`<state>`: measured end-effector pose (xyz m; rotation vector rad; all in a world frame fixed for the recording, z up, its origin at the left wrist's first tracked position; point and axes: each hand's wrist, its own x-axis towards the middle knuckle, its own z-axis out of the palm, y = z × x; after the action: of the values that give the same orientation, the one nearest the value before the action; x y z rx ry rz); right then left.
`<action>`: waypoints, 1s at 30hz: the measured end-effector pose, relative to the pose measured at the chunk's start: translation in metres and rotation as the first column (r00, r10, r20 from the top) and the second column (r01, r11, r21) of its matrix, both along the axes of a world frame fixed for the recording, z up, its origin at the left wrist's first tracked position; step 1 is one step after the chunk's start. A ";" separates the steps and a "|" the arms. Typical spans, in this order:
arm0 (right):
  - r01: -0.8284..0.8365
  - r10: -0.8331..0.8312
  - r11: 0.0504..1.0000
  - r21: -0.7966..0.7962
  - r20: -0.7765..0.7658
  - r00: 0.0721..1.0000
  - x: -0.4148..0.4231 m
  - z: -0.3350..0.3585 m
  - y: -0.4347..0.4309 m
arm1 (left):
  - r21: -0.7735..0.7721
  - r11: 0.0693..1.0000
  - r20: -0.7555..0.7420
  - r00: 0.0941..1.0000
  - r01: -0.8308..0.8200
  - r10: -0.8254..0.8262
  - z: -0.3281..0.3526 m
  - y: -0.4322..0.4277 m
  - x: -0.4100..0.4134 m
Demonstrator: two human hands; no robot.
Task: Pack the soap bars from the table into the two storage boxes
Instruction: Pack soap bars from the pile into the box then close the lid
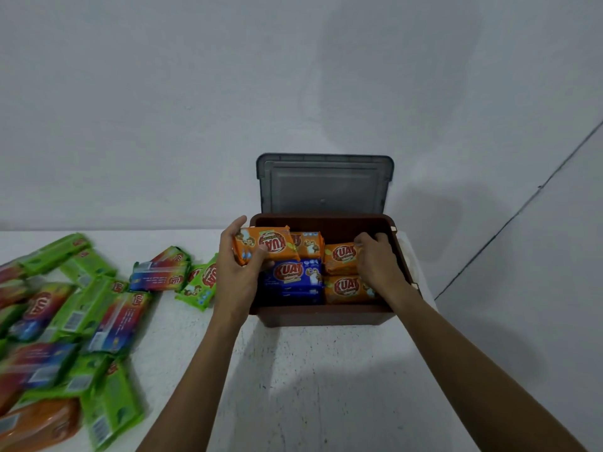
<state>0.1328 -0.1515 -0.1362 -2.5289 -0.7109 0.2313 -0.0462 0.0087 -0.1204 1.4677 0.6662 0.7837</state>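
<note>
Brown plastic box (321,316) sits mid-frame on the white table (293,386), lid (324,184) up. The left hand (236,269) grips an orange soap bar (264,244) over its left rim; the right hand (375,259) curls its fingers round another orange bar (341,259) inside. Loose soap bars (75,321) litter the lower left.

Grey wall (163,93); dark diagonal seam (522,206)

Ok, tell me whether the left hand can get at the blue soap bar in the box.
Probably not to grasp it: the left hand is full, gripping an orange soap bar. Otherwise the way looks free: the lid stands open and the blue soap bar lies exposed on top, close by.
</note>
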 end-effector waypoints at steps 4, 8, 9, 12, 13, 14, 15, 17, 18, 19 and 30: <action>-0.018 0.007 0.996 0.083 0.129 0.992 -0.001 0.002 -0.003 | 0.002 1.000 0.008 1.000 0.007 -0.007 0.002 -0.001 0.002; -0.124 0.113 0.960 0.249 0.056 0.992 -0.007 0.012 0.002 | 0.020 0.997 0.004 0.997 0.075 -0.075 0.006 0.000 0.002; -0.139 0.143 0.942 0.307 0.009 0.990 -0.009 0.016 0.004 | 0.016 0.995 0.005 0.995 0.096 -0.096 0.007 -0.001 0.002; -0.143 0.263 0.867 0.477 -0.196 0.945 -0.020 0.032 0.012 | -0.031 0.989 0.034 0.989 0.143 -0.142 0.011 -0.004 0.005; -0.148 0.307 0.849 0.507 -0.246 0.919 -0.023 0.037 0.014 | -0.055 0.987 0.043 0.988 0.154 -0.152 0.013 -0.005 0.006; -0.160 0.352 0.834 0.527 -0.288 0.890 -0.026 0.042 0.016 | -0.069 0.983 0.050 0.985 0.168 -0.165 0.014 -0.006 0.008; -0.166 0.394 0.820 0.548 -0.330 0.858 -0.028 0.046 0.018 | -0.066 0.980 0.054 0.982 0.185 -0.182 0.016 -0.006 0.009; -0.151 0.456 0.792 0.591 -0.409 0.790 -0.030 0.050 0.019 | -0.029 0.977 0.064 0.976 0.212 -0.210 0.017 -0.007 0.013; -0.140 0.473 0.783 0.606 -0.433 0.767 -0.031 0.051 0.019 | -0.009 0.978 0.070 0.976 0.207 -0.205 0.018 -0.007 0.016; -0.130 0.486 0.774 0.619 -0.450 0.749 -0.032 0.052 0.020 | 0.004 0.982 0.078 0.979 0.189 -0.188 0.018 -0.008 0.018; 0.062 0.412 0.786 0.615 -0.595 0.690 -0.019 0.048 0.003 | 0.384 0.922 -0.132 0.991 0.058 -0.007 0.001 0.014 0.018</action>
<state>0.1142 -0.1489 -0.0886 -1.5484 -0.5837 0.8618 -0.0281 0.0226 -0.1192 1.8988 0.6024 0.8319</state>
